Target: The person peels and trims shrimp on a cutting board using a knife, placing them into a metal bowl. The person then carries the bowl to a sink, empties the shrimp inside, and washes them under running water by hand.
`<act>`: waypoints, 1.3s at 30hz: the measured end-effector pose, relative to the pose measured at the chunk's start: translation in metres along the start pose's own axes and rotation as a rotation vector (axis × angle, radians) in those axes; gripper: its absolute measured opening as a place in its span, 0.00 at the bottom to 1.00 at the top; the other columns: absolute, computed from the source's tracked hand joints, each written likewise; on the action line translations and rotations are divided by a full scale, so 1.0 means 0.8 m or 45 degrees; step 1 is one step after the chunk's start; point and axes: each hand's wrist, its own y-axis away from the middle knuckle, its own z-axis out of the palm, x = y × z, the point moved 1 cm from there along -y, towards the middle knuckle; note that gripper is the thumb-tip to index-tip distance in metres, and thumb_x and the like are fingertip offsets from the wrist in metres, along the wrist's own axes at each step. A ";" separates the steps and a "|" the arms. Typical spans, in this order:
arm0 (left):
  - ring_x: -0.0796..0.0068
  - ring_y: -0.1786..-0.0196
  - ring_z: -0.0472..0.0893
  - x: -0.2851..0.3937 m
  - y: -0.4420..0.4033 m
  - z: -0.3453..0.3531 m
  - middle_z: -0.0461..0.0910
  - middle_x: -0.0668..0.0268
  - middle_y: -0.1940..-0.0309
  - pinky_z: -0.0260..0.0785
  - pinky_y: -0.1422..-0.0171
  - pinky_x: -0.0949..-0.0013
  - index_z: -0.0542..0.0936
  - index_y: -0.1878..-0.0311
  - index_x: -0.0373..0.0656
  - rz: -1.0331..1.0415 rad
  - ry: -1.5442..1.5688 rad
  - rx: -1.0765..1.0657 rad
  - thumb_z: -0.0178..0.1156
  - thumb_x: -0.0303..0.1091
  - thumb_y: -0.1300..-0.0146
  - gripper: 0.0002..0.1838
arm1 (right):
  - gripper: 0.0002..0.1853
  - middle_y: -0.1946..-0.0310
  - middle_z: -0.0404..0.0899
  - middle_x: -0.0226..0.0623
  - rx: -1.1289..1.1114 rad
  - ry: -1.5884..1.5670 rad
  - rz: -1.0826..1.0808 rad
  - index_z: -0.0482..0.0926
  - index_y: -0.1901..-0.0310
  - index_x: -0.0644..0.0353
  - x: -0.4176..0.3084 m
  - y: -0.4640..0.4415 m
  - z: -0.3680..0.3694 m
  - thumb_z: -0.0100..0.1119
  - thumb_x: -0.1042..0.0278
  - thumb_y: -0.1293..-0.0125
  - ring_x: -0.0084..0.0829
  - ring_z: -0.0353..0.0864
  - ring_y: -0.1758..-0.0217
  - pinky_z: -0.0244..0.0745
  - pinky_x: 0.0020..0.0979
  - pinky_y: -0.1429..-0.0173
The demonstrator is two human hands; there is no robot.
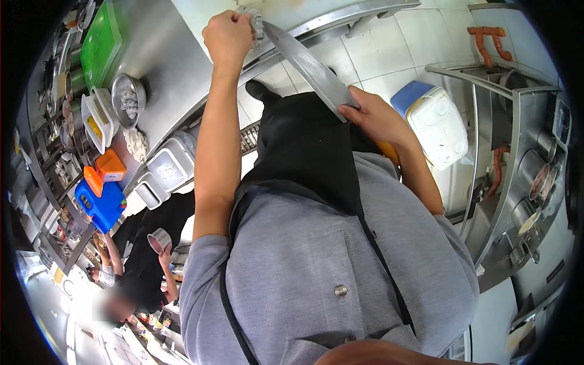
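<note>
Knife slants from the right hand toward the left hand.

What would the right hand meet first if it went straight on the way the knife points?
Led by the knife, the right hand would probably meet the crumpled wad at the left hand; depth there is unclear.

Room over steel counter, knife in the way above floor

White floor tiles spread at one o'clock; a stainless-steel counter stands at ten, steel-framed shelving at three.
</note>
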 end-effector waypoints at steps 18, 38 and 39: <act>0.44 0.45 0.81 0.012 -0.042 0.012 0.83 0.40 0.58 0.70 0.36 0.47 0.53 0.27 0.23 0.163 -0.522 -0.275 0.62 0.49 0.39 0.49 | 0.12 0.81 0.73 0.32 0.051 -0.097 0.363 0.73 0.47 0.61 -0.017 0.063 -0.036 0.56 0.66 0.26 0.22 0.72 0.82 0.67 0.28 0.78; 0.49 0.56 0.85 -0.143 -0.165 -0.297 0.86 0.50 0.62 0.76 0.48 0.55 0.85 0.51 0.43 0.185 -0.518 0.226 0.67 0.48 0.39 0.20 | 0.10 0.83 0.73 0.33 0.269 -0.111 0.311 0.67 0.62 0.63 -0.084 -0.016 -0.040 0.57 0.69 0.28 0.20 0.70 0.85 0.66 0.27 0.81; 0.50 0.56 0.85 -0.111 -0.198 -0.272 0.86 0.52 0.62 0.76 0.49 0.55 0.85 0.53 0.43 0.285 -0.549 0.167 0.67 0.45 0.38 0.17 | 0.10 0.83 0.73 0.33 0.289 -0.116 0.312 0.67 0.62 0.63 -0.086 -0.013 -0.038 0.57 0.69 0.28 0.20 0.70 0.85 0.66 0.27 0.81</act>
